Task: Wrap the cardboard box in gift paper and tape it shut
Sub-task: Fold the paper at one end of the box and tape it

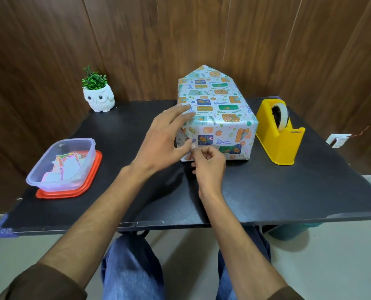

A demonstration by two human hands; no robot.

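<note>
The box [219,113], covered in white gift paper with colourful prints, stands on the black table [266,191]. At its far end a pointed paper flap sticks up. My left hand [165,139] lies with straight fingers against the box's near-left corner, thumb on the near face. My right hand [208,165] has curled fingers and pinches a small piece of tape against the lower left of the near face. A yellow tape dispenser [277,133] stands just right of the box.
A clear plastic tub [61,165] with paper scraps sits on an orange lid at the left. A white owl pot [99,98] with a green plant stands at the back left. A wooden wall rises right behind the table.
</note>
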